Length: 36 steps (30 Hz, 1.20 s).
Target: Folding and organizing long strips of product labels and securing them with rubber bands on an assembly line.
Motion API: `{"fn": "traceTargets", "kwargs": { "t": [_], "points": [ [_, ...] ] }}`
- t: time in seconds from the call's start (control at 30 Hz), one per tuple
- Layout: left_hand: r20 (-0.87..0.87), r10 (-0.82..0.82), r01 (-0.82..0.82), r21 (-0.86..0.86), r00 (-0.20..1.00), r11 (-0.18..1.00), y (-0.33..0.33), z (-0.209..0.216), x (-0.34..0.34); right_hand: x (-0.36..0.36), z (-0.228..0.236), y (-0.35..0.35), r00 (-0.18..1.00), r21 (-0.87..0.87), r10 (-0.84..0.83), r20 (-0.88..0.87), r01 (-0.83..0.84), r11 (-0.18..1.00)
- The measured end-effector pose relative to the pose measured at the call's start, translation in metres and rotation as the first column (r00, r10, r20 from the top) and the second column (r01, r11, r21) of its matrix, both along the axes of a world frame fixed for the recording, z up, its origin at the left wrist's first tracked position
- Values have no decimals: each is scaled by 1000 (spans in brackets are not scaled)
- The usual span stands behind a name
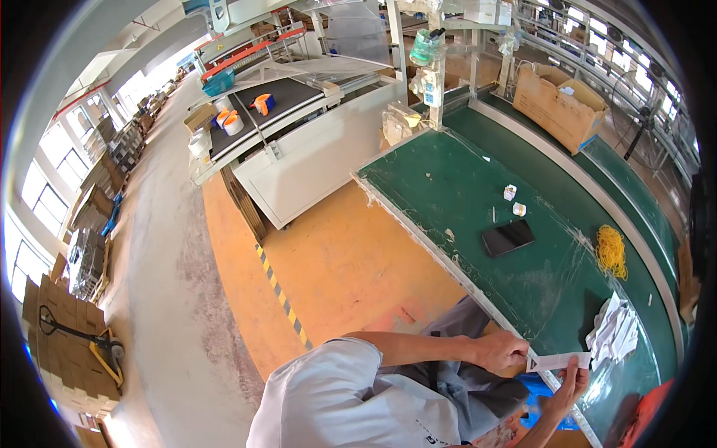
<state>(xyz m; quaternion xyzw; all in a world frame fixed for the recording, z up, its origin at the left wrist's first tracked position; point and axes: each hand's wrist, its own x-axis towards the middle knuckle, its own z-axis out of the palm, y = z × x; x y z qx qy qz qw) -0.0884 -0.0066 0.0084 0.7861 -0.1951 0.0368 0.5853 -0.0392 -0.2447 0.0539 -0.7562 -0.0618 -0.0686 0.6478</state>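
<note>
Over the front edge of the green-topped table, both my hands are at a narrow white printed paper strip point(549, 362). My right hand point(569, 382) grips its right end, the thumb lying on top. Closed at the strip's left end is my left hand point(499, 352), its fingertips pinched together. A loose pile of white papers point(614, 328) lies on the table just beyond my right hand. Farther up the table rests a black phone point(508, 238), and right of it a tangled bundle of yellow rubber bands or cord point(611, 252).
The green table point(441, 168) has a worn front edge; two small white pieces point(510, 193) lie on it. An open cardboard box point(560, 101) stands at the far right. A grey-white machine point(321, 153) with a black belt is at the back left. Something blue point(534, 396) sits beneath the table edge.
</note>
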Motion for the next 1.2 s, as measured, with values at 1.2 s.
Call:
{"fn": "traceTargets", "kwargs": {
  "t": [1.2],
  "points": [
    [-470,-71,-49,-238,880,970,-19,17,21,-14,-18,41,879,377,281,-385,-128,917]
  ]
}}
